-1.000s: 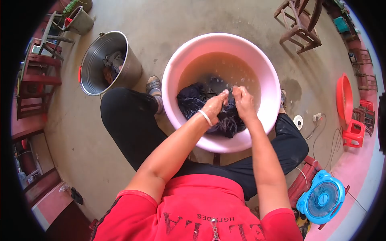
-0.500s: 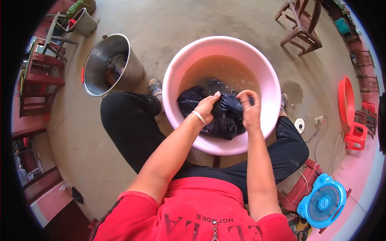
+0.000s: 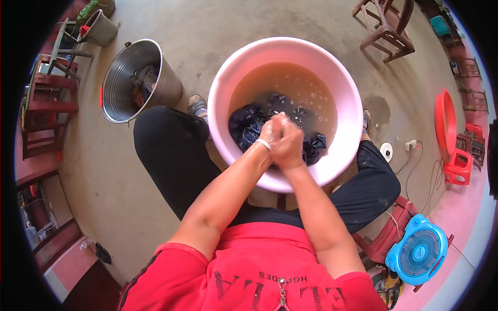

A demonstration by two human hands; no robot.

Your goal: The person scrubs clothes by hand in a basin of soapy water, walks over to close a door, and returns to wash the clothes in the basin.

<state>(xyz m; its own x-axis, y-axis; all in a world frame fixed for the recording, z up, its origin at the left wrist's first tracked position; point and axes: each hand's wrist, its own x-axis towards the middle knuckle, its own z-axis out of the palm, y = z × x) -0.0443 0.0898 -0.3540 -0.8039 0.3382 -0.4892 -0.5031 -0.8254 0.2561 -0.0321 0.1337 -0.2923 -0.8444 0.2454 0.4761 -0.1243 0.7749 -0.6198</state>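
Note:
A wide pink basin (image 3: 348, 124) stands between my legs, holding cloudy brownish water (image 3: 311, 85) with foam specks. Dark wet cloth (image 3: 251, 123) lies bunched in it, partly under water. My left hand (image 3: 271, 136), with a white band at its wrist, is closed at the near side of the cloth. Against it presses my right hand (image 3: 289, 142), also closed and slightly blurred by motion. Cloth comes out on both sides of the joined hands; the part between them is mostly hidden.
A metal bucket (image 3: 174, 85) with cloth inside stands to the left. A wooden chair (image 3: 386, 36) is at the upper right. On the right are a blue fan (image 3: 417, 252), a red stool (image 3: 459, 167), a red basin (image 3: 445, 122) and loose cables on the floor.
My right hand has moved left and down to meet my left hand, which has shifted slightly right. The cloth has sunk lower and spread, and more foam floats on the water.

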